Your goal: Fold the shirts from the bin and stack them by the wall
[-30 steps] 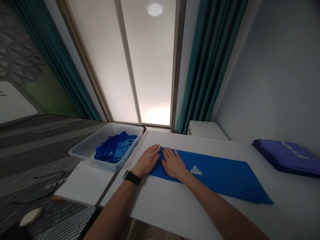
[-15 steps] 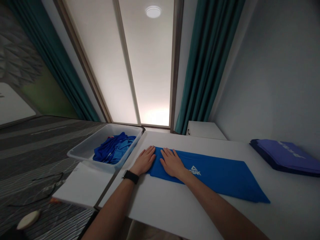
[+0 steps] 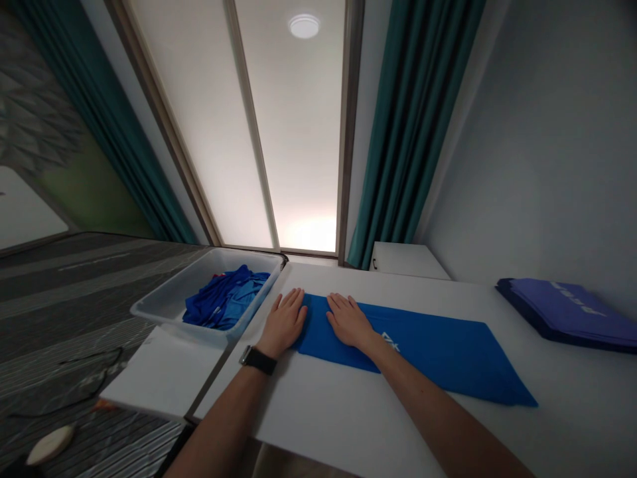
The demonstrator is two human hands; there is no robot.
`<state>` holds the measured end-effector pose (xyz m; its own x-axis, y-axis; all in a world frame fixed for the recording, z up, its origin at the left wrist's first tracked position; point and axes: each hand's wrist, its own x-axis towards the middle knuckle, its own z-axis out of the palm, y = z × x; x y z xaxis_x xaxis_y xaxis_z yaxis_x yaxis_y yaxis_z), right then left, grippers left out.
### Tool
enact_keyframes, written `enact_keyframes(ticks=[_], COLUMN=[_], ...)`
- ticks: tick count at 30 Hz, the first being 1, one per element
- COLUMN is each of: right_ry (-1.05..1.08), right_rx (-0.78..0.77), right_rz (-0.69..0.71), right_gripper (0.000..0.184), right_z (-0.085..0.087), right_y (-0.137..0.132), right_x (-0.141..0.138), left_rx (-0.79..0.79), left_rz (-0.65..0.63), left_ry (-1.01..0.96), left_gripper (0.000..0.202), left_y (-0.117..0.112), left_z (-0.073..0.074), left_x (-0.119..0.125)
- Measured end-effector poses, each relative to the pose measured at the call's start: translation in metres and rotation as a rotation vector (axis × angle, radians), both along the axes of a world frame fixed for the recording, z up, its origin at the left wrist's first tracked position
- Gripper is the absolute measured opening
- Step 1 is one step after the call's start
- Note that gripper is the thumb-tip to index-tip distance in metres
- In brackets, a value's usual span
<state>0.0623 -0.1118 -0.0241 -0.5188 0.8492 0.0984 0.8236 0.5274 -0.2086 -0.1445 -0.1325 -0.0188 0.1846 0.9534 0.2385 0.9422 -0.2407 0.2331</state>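
A blue shirt [image 3: 438,345], folded into a long flat strip, lies across the white table [image 3: 328,405]. Its white logo is partly covered by my right forearm. My left hand [image 3: 284,323] rests flat at the strip's left end, fingers stretched out, partly on the cloth edge and partly on the table. On top of the cloth, a little to the right, my right hand [image 3: 350,321] lies with its palm down and fingers extended. Neither hand grips anything. A black watch sits on my left wrist.
Left of the table, a translucent plastic bin [image 3: 164,302] holds crumpled blue clothes [image 3: 226,295]. Folded purple and dark garments [image 3: 572,309] are stacked at the table's right side. A white cabinet [image 3: 408,259] stands behind the table, near the teal curtain [image 3: 398,166].
My right hand has slid slightly right along the cloth, and its forearm covers more of the logo. My left hand has shifted slightly left at the cloth's end.
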Motion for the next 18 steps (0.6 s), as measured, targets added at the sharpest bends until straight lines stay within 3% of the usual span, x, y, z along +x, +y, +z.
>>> enact_keyframes(ticks=[3, 6, 14, 18], right_ry=[0.010, 0.011, -0.006, 0.006], right_rx=[0.026, 0.044, 0.167, 0.113], right_rz=[-0.007, -0.011, -0.096, -0.124], right_gripper=[0.055, 0.055, 0.058, 0.062], right_z=[0.000, -0.002, 0.005, 0.004], right_y=[-0.001, 0.000, -0.016, -0.028], right_x=[-0.002, -0.002, -0.012, -0.014], left_rx=[0.095, 0.074, -0.062, -0.081], left_rz=[-0.053, -0.083, -0.001, -0.008], left_ry=[0.069, 0.150, 0.205, 0.205], left_gripper=[0.049, 0.049, 0.051, 0.051], left_y=[-0.010, -0.016, -0.016, -0.016], left_z=[0.001, -0.001, -0.002, -0.001], left_x=[0.021, 0.034, 0.033, 0.034])
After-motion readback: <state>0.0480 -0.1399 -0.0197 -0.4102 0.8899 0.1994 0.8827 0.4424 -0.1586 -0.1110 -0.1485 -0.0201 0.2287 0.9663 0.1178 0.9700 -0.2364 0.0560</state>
